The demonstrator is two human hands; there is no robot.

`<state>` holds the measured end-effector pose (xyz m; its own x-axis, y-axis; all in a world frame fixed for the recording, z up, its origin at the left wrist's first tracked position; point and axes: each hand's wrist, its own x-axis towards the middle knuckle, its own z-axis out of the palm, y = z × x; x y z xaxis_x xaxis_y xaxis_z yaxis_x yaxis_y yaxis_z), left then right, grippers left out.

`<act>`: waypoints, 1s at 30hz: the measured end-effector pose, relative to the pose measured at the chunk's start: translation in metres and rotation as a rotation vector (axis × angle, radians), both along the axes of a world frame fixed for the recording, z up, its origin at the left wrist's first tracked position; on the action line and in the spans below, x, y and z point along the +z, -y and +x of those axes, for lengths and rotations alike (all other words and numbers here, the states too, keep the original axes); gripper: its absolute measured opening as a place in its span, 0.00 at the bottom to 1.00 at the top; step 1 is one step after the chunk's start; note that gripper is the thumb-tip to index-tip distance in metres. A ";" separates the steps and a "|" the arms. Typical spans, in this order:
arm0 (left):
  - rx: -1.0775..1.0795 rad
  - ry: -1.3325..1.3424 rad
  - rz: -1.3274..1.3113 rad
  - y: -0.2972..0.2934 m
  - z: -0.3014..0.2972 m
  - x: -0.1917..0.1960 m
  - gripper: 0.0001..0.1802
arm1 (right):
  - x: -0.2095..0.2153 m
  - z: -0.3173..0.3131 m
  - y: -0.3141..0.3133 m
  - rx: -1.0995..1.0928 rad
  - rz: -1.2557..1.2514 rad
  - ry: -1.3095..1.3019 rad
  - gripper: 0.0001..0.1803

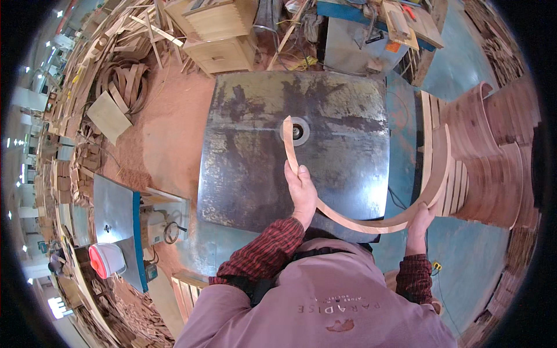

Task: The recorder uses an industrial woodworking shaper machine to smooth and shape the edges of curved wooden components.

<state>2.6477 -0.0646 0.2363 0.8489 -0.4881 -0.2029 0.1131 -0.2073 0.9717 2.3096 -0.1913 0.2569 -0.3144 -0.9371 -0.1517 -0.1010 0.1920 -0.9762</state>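
Note:
A long curved strip of pale wood [354, 223] lies on a dark, worn metal machine table [249, 174]. One end of the strip rests against the round cutter spindle [297, 131] in the table's middle. My left hand [301, 191] grips the strip a little below the spindle. My right hand [419, 223] holds the strip at its bend, off the table's right edge. The far end of the strip curves up to the right.
Stacks of similar curved wooden pieces [493, 168] stand to the right. Wooden crates [214, 35] and offcuts lie behind the table. Sawdust covers the floor at left, where a smaller machine [122, 226] and a white bucket with a red lid [106, 260] stand.

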 end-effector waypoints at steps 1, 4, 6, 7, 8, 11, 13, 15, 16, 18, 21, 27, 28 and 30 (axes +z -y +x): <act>0.000 0.026 -0.003 0.002 0.001 -0.001 0.35 | 0.000 0.000 0.003 0.011 0.010 -0.003 0.29; -0.001 0.084 -0.011 0.010 0.006 -0.003 0.35 | -0.002 0.002 0.010 0.016 -0.004 0.007 0.27; -0.002 0.075 0.001 0.014 0.010 -0.003 0.35 | -0.002 0.005 0.015 0.011 -0.002 0.015 0.25; -0.003 0.073 -0.021 0.017 0.011 -0.003 0.35 | -0.002 0.006 0.017 0.009 0.011 0.018 0.25; -0.005 0.049 -0.030 0.019 0.012 -0.002 0.34 | -0.002 0.007 0.019 0.009 0.015 0.024 0.25; 0.003 0.058 -0.037 0.029 0.018 0.000 0.34 | -0.002 0.012 0.025 -0.007 0.033 -0.030 0.26; 0.007 0.059 -0.035 0.034 0.021 0.001 0.33 | -0.002 0.015 0.029 0.011 0.021 -0.038 0.27; 0.006 0.008 -0.030 0.038 0.025 0.001 0.32 | -0.001 0.017 0.034 0.015 0.035 -0.048 0.28; 0.006 0.041 -0.041 0.041 0.027 0.001 0.31 | -0.001 0.018 0.036 0.010 0.054 -0.054 0.28; 0.012 0.049 -0.061 0.046 0.030 0.000 0.30 | -0.002 0.021 0.040 0.019 0.075 -0.048 0.31; 0.007 0.012 -0.091 0.052 0.037 -0.002 0.28 | -0.005 0.025 0.047 0.032 0.052 -0.013 0.33; 0.011 0.052 -0.117 0.060 0.043 -0.001 0.26 | -0.010 0.028 0.061 0.053 0.030 -0.061 0.31; 0.019 0.034 -0.108 0.061 0.044 -0.001 0.26 | -0.010 0.030 0.063 0.062 0.024 -0.053 0.31; 0.036 -0.010 -0.088 0.064 0.045 -0.001 0.26 | -0.007 0.035 0.065 0.071 0.011 -0.033 0.32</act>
<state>2.6928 -0.1284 0.2352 0.8643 -0.4737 -0.1691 0.1285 -0.1172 0.9848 2.3448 -0.2564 0.2500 -0.2526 -0.9554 -0.1529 -0.1463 0.1939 -0.9700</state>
